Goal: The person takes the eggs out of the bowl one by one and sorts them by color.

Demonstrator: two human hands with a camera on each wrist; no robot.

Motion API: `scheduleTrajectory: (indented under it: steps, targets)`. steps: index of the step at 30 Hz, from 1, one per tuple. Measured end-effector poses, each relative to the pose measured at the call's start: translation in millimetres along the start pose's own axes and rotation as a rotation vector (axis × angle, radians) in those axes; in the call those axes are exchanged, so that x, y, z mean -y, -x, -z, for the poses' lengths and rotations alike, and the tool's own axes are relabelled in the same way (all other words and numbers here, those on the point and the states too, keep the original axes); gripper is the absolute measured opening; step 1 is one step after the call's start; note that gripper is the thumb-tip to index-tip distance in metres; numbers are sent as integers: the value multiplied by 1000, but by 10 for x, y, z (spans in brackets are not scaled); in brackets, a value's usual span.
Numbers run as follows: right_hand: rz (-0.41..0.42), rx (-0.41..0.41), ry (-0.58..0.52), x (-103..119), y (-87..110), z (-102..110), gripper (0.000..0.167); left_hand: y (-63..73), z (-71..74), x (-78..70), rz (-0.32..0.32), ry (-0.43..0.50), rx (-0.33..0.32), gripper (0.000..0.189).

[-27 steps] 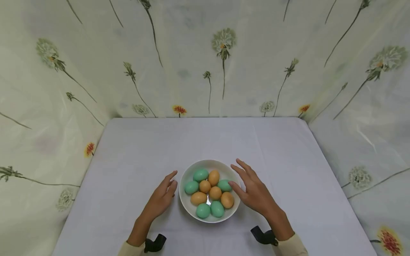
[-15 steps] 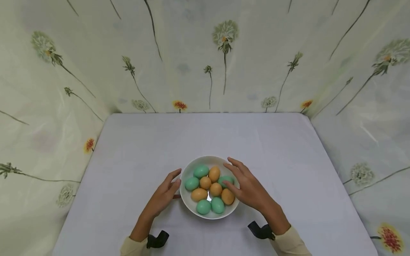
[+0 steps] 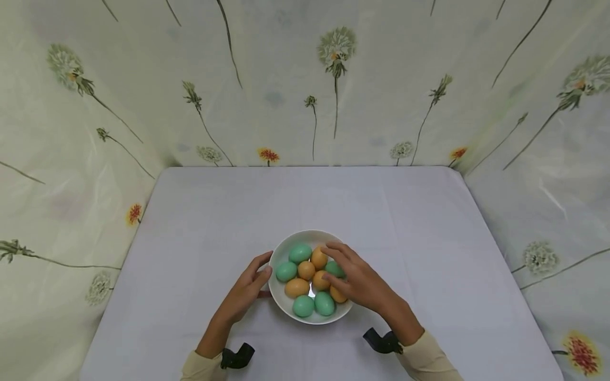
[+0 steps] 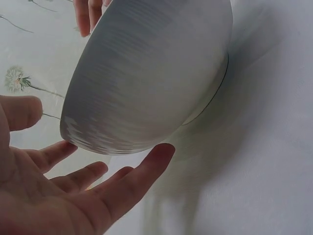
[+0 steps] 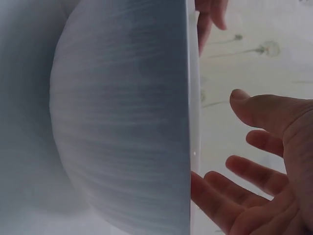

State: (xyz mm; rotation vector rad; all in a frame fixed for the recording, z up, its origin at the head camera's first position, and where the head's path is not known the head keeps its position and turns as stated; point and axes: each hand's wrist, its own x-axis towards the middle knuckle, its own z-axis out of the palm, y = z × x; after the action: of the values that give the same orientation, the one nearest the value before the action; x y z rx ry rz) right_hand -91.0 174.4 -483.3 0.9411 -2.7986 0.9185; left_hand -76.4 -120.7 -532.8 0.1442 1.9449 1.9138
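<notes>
A round white bowl (image 3: 282,302) holds several green eggs (image 3: 303,306) and several orange eggs (image 3: 296,288). My left hand (image 3: 244,290) is at the bowl's left side, fingers spread, fingertips right by the outer wall. In the left wrist view, its thumb (image 4: 22,111) stands apart from the bowl's ribbed wall (image 4: 151,73). Over the right rim reaches my right hand (image 3: 359,280), its loosely bent fingers above the orange and green eggs. The right wrist view has those fingers (image 5: 215,198) spread just past the rim, with nothing between them and the thumb.
The bowl stands near the front middle of a table with a white cloth (image 3: 229,211). Flower-printed curtains (image 3: 276,69) enclose the back and both sides. A black wrist mount (image 3: 238,356) sits on each forearm by the beige sleeves (image 3: 426,360).
My right hand has moved left, from beside the rim to over the eggs. The left hand has come right, up against the bowl. The head view has tilted slightly.
</notes>
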Motion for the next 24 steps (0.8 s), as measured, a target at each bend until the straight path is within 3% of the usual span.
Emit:
scheduleTrajectory:
  steps: [7,24]
  targets:
    - [30,32,-59,3,-48,-34,60,5,-4,17,18,60,1,47]
    - [70,114,-44,-11,-243,-148,49,4,-53,56,40,131,-48,47]
